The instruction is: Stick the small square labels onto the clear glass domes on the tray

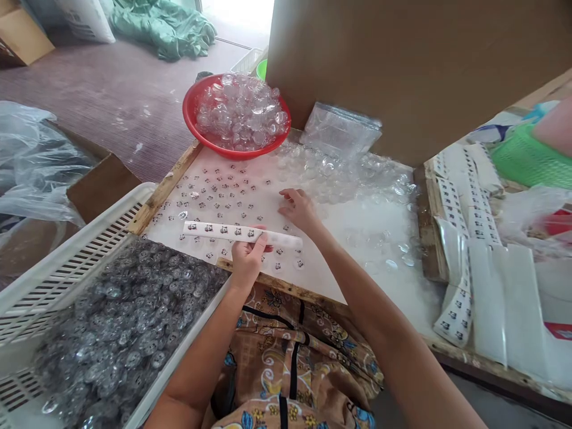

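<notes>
My left hand is closed on a white strip of panda stickers, gripping it right of its middle, with the printed side up. Just above the white work board, to the right of the strip, is my right hand, its fingers slightly bent and apart, with nothing visible in them. Small panda prints, some on clear discs, lie spread in rows over the left part of the board. Loose clear discs are heaped across the back right of the board.
A red basin of clear pieces stands at the back. At the left, a white crate holds many printed pieces. More sticker strips lie at the right. A tall cardboard panel and a clear plastic box stand behind.
</notes>
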The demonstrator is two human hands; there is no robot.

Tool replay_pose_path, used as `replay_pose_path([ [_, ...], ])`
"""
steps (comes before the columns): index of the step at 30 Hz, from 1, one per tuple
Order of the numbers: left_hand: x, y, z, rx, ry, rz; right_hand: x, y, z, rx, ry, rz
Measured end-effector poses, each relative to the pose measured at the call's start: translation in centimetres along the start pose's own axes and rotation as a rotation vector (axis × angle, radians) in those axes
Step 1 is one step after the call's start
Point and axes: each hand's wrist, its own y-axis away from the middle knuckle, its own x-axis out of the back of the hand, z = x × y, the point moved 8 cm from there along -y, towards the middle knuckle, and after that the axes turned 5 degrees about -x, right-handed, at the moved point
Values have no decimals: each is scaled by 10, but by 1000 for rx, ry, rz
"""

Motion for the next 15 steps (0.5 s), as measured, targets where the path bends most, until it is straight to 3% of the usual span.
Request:
replay_pose_path([
  [5, 0, 0, 0, -6, -8, -16, -5, 3, -7, 126, 176, 10],
  [9, 0, 0, -1, -7, -6, -30, -1, 2, -3, 59, 85, 17],
  [15, 0, 0, 0, -7, -13, -21, -3, 4, 1, -57, -62, -88],
])
